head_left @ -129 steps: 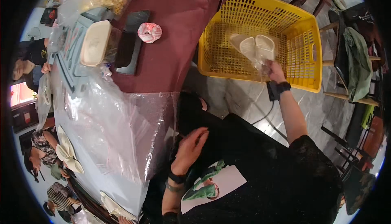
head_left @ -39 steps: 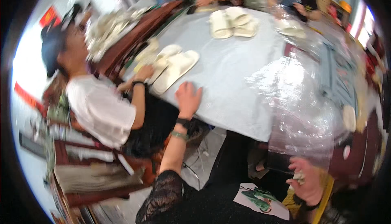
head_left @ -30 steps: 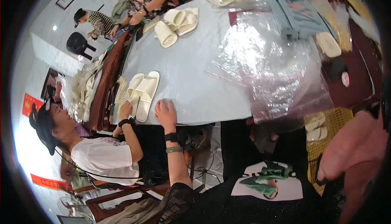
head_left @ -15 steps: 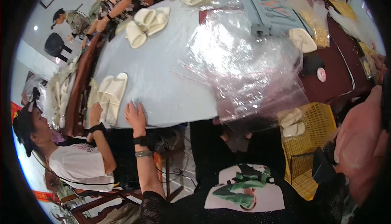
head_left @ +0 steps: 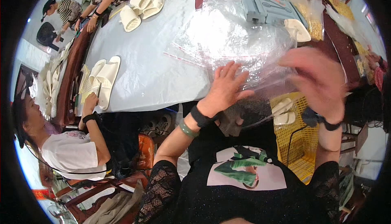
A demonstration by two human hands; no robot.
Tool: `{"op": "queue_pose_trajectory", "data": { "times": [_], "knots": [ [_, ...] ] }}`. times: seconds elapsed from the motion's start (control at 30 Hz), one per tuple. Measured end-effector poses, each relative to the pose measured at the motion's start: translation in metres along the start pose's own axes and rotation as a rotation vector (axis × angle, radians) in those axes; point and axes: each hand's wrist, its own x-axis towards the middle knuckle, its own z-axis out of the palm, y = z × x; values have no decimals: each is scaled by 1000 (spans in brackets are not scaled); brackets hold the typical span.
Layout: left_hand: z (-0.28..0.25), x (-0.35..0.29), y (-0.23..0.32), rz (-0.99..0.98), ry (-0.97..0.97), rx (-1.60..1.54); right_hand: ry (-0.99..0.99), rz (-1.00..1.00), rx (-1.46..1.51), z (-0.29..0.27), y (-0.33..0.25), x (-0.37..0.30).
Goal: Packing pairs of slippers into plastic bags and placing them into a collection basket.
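Observation:
My left hand [head_left: 229, 84] is open, its fingers spread over the near edge of a pile of clear plastic bags [head_left: 228, 32]. Whether the fingertips touch the film, I cannot tell. To its right, my right hand [head_left: 319, 81] is smeared by motion above the pile's right edge, so its grip is not readable. The bags lie overlapped and shiny on the table, some with reddish strips. Below my right hand, a pair of cream slippers [head_left: 284, 112] lies in a yellow plastic basket [head_left: 299, 142].
At left, a co-worker's hand [head_left: 90, 101] is at cream slippers [head_left: 104, 81] on the grey-covered table [head_left: 150, 65]. More slippers [head_left: 140, 10] lie farther back. A grey-blue machine [head_left: 254, 4] with tools, a cream slipper [head_left: 297, 30] and bags of yellowish pieces [head_left: 315, 24] stand at far right.
My left hand has moved right, from the table beside the left slippers to the plastic bags. My right hand has come into view at the right. The whole view has shifted slightly.

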Motion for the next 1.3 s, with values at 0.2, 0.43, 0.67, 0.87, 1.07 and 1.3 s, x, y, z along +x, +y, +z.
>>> {"op": "queue_pose_trajectory", "data": {
  "times": [0.2, 0.43, 0.67, 0.87, 1.07, 1.3],
  "knots": [
    [31, 10, -27, -102, 13, -231, -338, 210, -497, 102, 141, -75],
    [15, 10, -48, -152, 193, -102, -221, 373, -276, 107, 171, -96],
    [4, 42, -38, -147, 302, 122, -161, 274, -372, 109, 179, -87],
    [14, 49, -72, -89, 147, 230, 171, 528, -258, 132, 182, -61],
    [14, 75, -95, -128, 88, 396, 107, 487, -310, 136, 189, -59],
    [-6, 61, -92, -88, 42, 339, 190, 231, -339, 128, 169, -63]
  ]
}}
